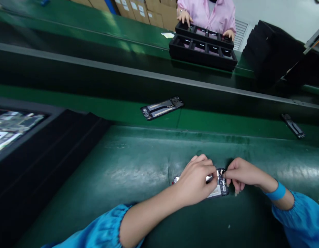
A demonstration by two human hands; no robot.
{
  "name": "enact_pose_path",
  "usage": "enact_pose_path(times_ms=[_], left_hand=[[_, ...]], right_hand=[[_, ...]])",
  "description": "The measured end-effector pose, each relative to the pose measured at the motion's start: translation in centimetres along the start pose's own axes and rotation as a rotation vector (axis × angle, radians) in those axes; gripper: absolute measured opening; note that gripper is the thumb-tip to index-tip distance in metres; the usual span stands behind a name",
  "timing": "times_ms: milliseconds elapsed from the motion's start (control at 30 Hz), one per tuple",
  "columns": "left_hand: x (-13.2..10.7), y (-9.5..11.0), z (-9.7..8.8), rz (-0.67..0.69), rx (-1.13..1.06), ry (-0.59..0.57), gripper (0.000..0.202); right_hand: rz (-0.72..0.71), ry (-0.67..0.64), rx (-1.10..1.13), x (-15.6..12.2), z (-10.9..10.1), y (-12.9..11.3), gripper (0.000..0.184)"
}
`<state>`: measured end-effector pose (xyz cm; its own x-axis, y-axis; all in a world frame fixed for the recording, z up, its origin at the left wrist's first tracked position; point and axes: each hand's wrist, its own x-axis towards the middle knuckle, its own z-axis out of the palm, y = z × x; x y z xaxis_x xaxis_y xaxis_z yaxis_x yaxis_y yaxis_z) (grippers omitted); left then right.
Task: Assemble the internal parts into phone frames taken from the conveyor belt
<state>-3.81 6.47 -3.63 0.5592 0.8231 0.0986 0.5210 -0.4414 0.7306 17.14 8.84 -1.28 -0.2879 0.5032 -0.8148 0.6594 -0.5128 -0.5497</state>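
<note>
An opened phone (221, 187) lies on the green mat in front of me, its inner parts facing up. My left hand (198, 177) rests across its middle and hides much of it. The thumb and curled fingers come together over the phone; whatever is between them is too small to make out. At the phone's right end is my right hand (240, 175), with thumb and forefinger pinched at the circuit board's upper corner. What this pinch holds, if anything, is hidden. A blue band (276, 191) circles my right wrist.
Beyond the mat, a green belt (213, 122) carries an opened phone (161, 107) and another phone (293, 126) farther right. Black trays (58, 144) stand at left. Across the line, a person in pink handles black divided trays (203, 55); a black stack (273, 51) stands beside.
</note>
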Motion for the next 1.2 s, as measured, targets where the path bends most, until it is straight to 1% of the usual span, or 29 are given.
enact_pose_path(times_ms=[200,367,433,667,833,933,1067,1200], left_hand=[[0.2,0.1,-0.1,-0.013,-0.009,-0.015,0.012],[0.2,0.2,-0.1,-0.033,-0.011,-0.013,0.011],[0.2,0.2,-0.1,-0.036,-0.009,-0.008,0.011],[0.1,0.1,0.1,-0.012,-0.031,0.017,0.012],[0.0,0.0,0.2,-0.030,-0.033,0.016,0.011],[0.0,0.0,0.1,-0.021,-0.009,0.009,0.012],[0.2,0.2,0.0,0.019,0.044,-0.011,0.015],[0.6,0.4,0.3,0.035,0.130,-0.005,0.018]], right_hand=[[-0.010,0.015,0.010,0.1,-0.2,0.5,0.025],[0.023,0.030,-0.009,0.1,0.2,-0.2,0.030],[0.015,0.032,-0.019,0.0,0.2,-0.3,0.031],[-0.007,0.015,-0.006,0.2,0.0,0.4,0.027],[0.003,0.004,0.002,0.3,-0.1,0.6,0.031],[0.012,0.005,-0.001,0.3,0.0,0.4,0.034],[0.022,0.004,-0.011,0.1,0.2,-0.1,0.032],[0.039,0.004,-0.021,-0.3,0.1,-0.6,0.032]])
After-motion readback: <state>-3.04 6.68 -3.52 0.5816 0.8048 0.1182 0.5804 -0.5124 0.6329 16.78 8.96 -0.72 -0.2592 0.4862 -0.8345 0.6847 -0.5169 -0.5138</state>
